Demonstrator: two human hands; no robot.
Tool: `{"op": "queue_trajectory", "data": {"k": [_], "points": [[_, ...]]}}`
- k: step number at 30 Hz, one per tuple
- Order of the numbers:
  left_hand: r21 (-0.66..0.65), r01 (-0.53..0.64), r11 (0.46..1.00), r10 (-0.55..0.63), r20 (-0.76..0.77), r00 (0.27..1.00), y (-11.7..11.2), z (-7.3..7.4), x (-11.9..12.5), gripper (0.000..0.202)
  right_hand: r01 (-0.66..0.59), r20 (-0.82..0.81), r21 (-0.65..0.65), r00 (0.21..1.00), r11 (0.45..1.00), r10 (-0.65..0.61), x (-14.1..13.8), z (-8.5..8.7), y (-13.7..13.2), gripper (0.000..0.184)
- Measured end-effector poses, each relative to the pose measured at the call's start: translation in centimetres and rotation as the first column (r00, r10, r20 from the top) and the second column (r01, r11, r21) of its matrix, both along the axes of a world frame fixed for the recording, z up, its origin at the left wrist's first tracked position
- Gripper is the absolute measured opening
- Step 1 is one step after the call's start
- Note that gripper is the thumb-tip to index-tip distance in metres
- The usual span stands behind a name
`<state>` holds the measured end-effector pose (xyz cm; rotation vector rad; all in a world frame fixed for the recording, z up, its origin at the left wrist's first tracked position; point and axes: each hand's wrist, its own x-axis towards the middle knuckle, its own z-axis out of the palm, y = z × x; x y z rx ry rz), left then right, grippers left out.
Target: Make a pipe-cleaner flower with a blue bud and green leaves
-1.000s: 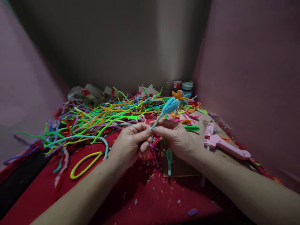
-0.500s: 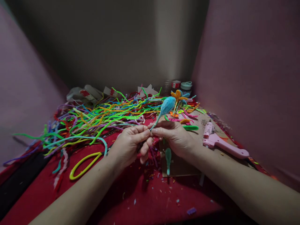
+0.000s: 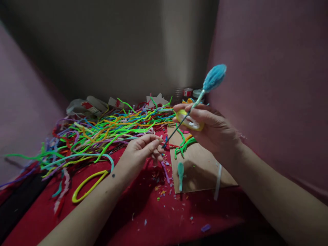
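A fuzzy blue pipe-cleaner bud (image 3: 214,78) on a thin dark stem (image 3: 176,128) slants up to the right, its upper stem wrapped in something pale and shiny. My right hand (image 3: 208,121) is closed on the stem just below the bud. In the same fingers is a yellow ring (image 3: 198,126) with a whitish inside, which looks like a small tape roll. Lower down, my left hand (image 3: 143,148) has its thumb and fingers pinched at the stem's bottom end. Under the hands, a mint-green pipe-cleaner bud (image 3: 180,172) lies on a cardboard sheet (image 3: 200,176).
A heap of colourful pipe cleaners (image 3: 115,126) spreads across the back left of the red cloth (image 3: 123,218). Yellow-handled scissors (image 3: 88,186) lie by my left forearm. A translucent stick (image 3: 218,182) crosses the cardboard's front edge. Purple scraps (image 3: 205,228) and other bits dot the cloth.
The blue bud has risen and moved right with my right hand, which has slid up the stem. The yellow ring has come into view. My right arm now covers the pink glue gun.
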<state>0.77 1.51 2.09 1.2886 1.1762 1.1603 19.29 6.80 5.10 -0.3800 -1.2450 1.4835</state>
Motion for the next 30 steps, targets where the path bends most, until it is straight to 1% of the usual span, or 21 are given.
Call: {"op": "queue_trajectory", "data": {"k": [2,3,5,6,8,10,11,12,14,16,18,21,24,28,29,30], "points": [[0.018,-0.049,0.999,0.050,-0.089,0.995,0.1,-0.4,0.3,0.017,0.008,-0.013,0.045,1.000,0.999,-0.008,0.9,0.8,0.1,0.007],[0.026,-0.052,0.998,0.055,-0.126,0.990,0.2,-0.5,0.5,0.016,0.015,-0.013,0.062,1.000,0.998,-0.015,1.3,1.1,0.2,0.008],[0.045,-0.025,0.999,0.034,-0.221,0.975,0.5,-0.7,1.1,0.013,0.039,-0.012,0.080,0.999,0.996,-0.038,1.8,1.4,0.2,0.008],[0.070,-0.002,0.998,0.022,-0.293,0.956,0.8,-0.7,1.4,0.012,0.052,-0.011,0.084,0.999,0.995,-0.051,2.0,1.5,0.3,0.007],[0.146,0.060,0.987,0.016,-0.470,0.882,1.7,-0.7,2.3,0.009,0.080,-0.013,0.080,0.997,0.994,-0.079,2.3,1.7,0.4,0.007],[0.211,0.138,0.968,0.025,-0.625,0.780,2.9,-0.6,3.2,0.009,0.093,-0.014,0.073,0.996,0.993,-0.092,2.6,1.7,0.7,0.006],[0.228,0.172,0.958,0.030,-0.680,0.733,3.5,-0.6,3.7,0.010,0.092,-0.010,0.068,0.996,0.993,-0.091,2.7,1.7,0.8,0.007],[0.235,0.197,0.952,0.033,-0.718,0.696,4.1,-0.6,4.2,0.011,0.087,-0.005,0.065,0.996,0.994,-0.087,2.7,1.7,0.9,0.008],[0.230,0.215,0.949,0.038,-0.761,0.648,5.3,-0.9,5.2,0.010,0.071,-0.002,0.063,0.998,0.996,-0.071,2.8,1.6,1.2,0.009],[0.214,0.197,0.957,0.046,-0.781,0.623,6.1,-1.3,6.0,0.007,0.056,-0.004,0.061,0.998,0.997,-0.056,2.8,1.3,1.6,0.010],[0.190,0.171,0.967,0.047,-0.790,0.611,6.7,-1.7,6.5,0.015,0.053,0.000,0.045,0.999,0.998,-0.053,2.7,1.0,2.0,0.010],[0.155,0.147,0.977,0.031,-0.783,0.621,7.2,-1.8,6.7,0.021,0.050,-0.013,0.003,0.999,0.999,-0.050,2.5,0.6,2.6,0.009],[0.109,0.150,0.983,-0.019,-0.744,0.668,7.4,-1.4,6.5,0.024,0.021,-0.027,-0.009,0.999,1.000,-0.021,2.4,0.4,2.9,0.008],[0.044,0.142,0.989,-0.081,-0.639,0.765,7.3,-0.5,5.8,0.017,-0.028,-0.041,0.029,0.999,0.999,0.030,2.5,0.5,2.6,0.009],[0.021,0.129,0.991,-0.094,-0.576,0.812,7.3,-0.3,5.5,0.014,-0.039,-0.042,0.038,0.998,0.999,0.041,2.5,0.6,2.4,0.009],[-0.016,0.112,0.994,-0.106,-0.472,0.875,7.2,0.0,5.2,0.012,-0.050,-0.040,0.045,0.998,0.998,0.051,2.5,0.6,2.2,0.010]]}}
